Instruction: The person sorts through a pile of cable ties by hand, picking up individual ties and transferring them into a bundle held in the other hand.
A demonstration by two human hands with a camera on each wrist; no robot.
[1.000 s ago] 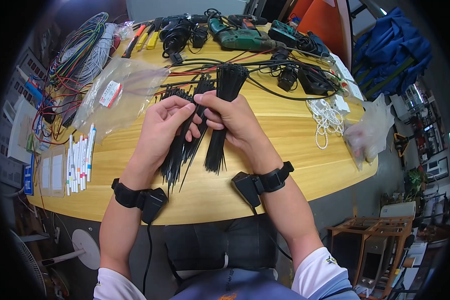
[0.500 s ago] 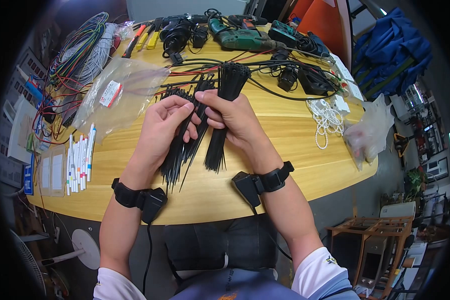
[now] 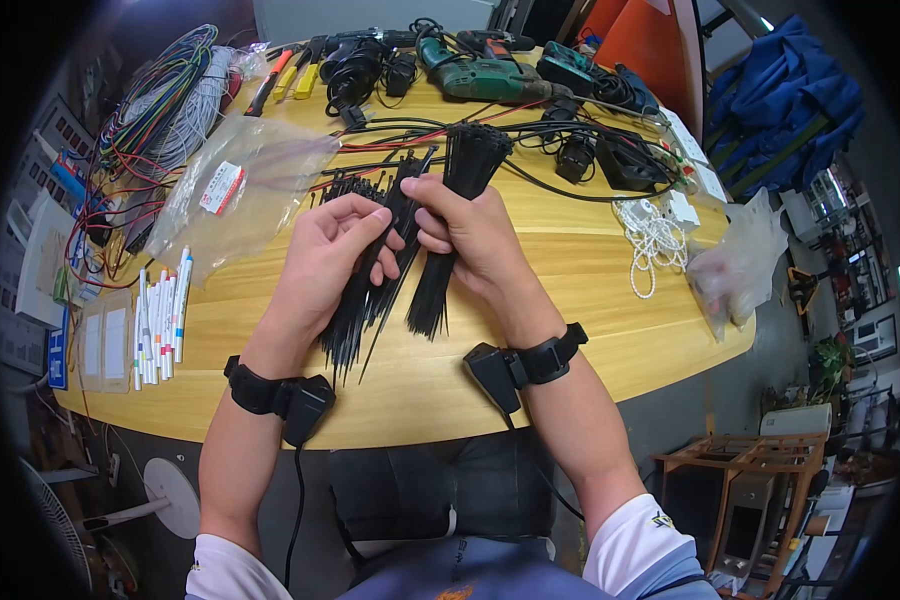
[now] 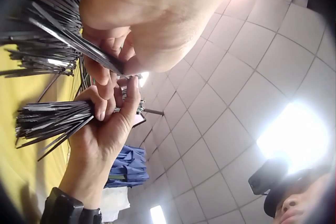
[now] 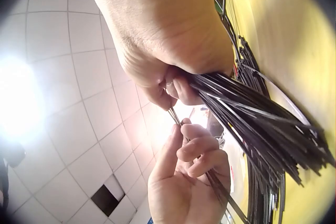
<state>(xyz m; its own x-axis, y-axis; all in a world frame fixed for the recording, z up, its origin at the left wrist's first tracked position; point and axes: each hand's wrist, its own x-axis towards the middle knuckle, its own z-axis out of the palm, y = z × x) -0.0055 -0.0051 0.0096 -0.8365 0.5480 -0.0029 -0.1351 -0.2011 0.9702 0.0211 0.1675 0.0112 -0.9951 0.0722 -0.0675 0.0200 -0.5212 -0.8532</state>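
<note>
A thick bundle of black cable ties (image 3: 475, 155) stands in my right hand (image 3: 475, 240), its heads fanned at the top and its tails hanging below the palm. My left hand (image 3: 330, 255) pinches a few cable ties (image 4: 73, 40) between thumb and forefinger. In the right wrist view, thin cable ties (image 5: 175, 116) span the short gap between the fingertips of both hands. More loose cable ties (image 3: 340, 335) lie on the table beneath the left hand, partly hidden by it.
A clear plastic bag (image 3: 270, 165) with a label lies left of the ties, and marker pens (image 3: 160, 320) lie nearer. Wire coils (image 3: 160, 110), a green drill (image 3: 495, 80) and black cables (image 3: 570, 190) fill the back. White cord (image 3: 650, 240) lies at right on the wooden table (image 3: 570, 300).
The right hand has shifted slightly right, its thumb tip drawing away from the left fingers. Its bundle's top leans further right. The left hand stays nearly in place.
</note>
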